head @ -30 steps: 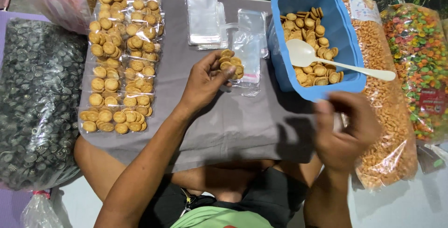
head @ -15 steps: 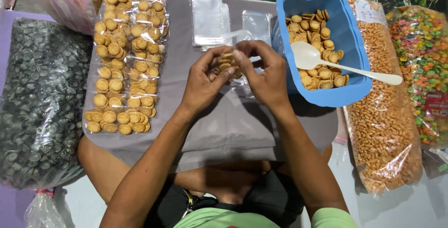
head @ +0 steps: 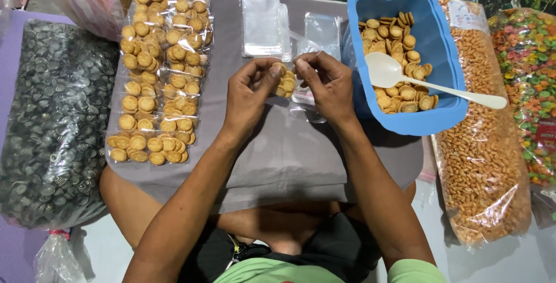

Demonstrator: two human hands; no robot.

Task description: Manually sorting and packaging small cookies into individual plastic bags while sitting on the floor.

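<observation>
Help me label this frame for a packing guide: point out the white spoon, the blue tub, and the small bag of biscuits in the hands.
white spoon [head: 387, 70], head view, on its bowl.
blue tub [head: 453, 82], head view, on its right rim.
small bag of biscuits [head: 285, 82], head view, on the biscuits between both hands.

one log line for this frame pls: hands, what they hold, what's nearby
left hand: pinching small clear bag of biscuits | right hand: pinching same bag | blue tub: biscuits, white spoon | filled packets: left
</observation>
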